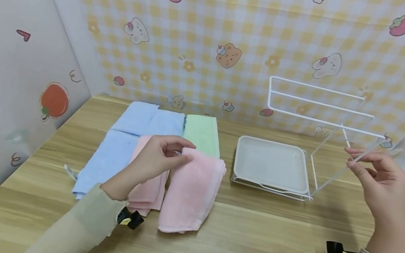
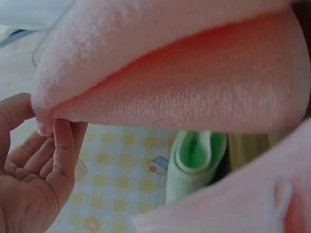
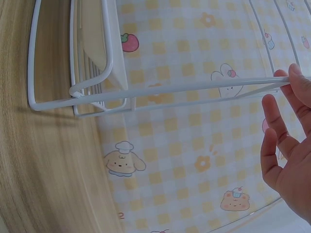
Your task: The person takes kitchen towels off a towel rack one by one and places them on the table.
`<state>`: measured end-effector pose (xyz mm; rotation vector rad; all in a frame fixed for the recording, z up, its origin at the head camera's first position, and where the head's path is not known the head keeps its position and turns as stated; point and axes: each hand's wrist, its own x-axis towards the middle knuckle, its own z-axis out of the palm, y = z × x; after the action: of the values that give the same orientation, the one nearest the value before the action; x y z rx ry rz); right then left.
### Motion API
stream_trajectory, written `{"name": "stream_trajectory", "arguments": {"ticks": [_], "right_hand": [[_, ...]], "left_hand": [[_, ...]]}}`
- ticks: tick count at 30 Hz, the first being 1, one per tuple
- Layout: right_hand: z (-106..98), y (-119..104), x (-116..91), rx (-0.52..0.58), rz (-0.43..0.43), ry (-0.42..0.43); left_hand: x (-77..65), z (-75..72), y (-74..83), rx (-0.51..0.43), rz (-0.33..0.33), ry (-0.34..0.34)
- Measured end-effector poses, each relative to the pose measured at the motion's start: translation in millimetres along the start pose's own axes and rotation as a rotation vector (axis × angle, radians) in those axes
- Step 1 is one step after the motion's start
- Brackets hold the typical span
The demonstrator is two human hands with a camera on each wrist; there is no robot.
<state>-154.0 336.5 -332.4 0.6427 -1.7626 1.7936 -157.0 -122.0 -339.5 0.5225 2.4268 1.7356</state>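
Observation:
My left hand (image 1: 158, 155) pinches the top edge of a folded pink towel (image 1: 192, 192), which hangs down from the fingertips; the left wrist view shows its open fold (image 2: 194, 82) close up. Beneath and behind it lie another pink towel (image 1: 146, 193), a green towel (image 1: 203, 133) and blue towels (image 1: 116, 152). On the right, a white wire rack (image 1: 310, 117) with top bars stands over a tray (image 1: 273, 164) at its base. My right hand (image 1: 385, 181) pinches a slanted side wire of this rack between thumb and fingers, seen also in the right wrist view (image 3: 194, 87).
The wooden table (image 1: 247, 243) meets a yellow checked backdrop (image 1: 203, 31) right behind the rack and towels. A pale printed sheet (image 1: 6, 64) rises along the left side. A white tag (image 1: 70, 172) sticks out from the blue towels.

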Motion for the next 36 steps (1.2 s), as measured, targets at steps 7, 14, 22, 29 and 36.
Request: {"name": "stream_trajectory", "arguments": {"ticks": [7,14,22,29,36], "right_hand": [[0.0,0.0,0.2,-0.003,0.014,0.002],[-0.6,-0.5,-1.0,0.015,0.021,0.001],[0.8,-1.8,-0.1,0.024,0.048,0.008],[3.3,-1.3,1.3,0.027,0.036,0.004],[4.1,-0.9,-0.2,0.054,0.008,0.001]], "left_hand": [[21.4,-8.8,-20.8,0.049,-0.135,0.002],[34.2,-9.7,-38.2,0.031,-0.211,-0.027],[39.4,-7.8,-51.8,0.045,-0.222,-0.061],[37.5,-8.2,-51.5,0.12,-0.173,-0.067],[38.1,-2.6,-53.5,0.313,-0.115,-0.043]]}}
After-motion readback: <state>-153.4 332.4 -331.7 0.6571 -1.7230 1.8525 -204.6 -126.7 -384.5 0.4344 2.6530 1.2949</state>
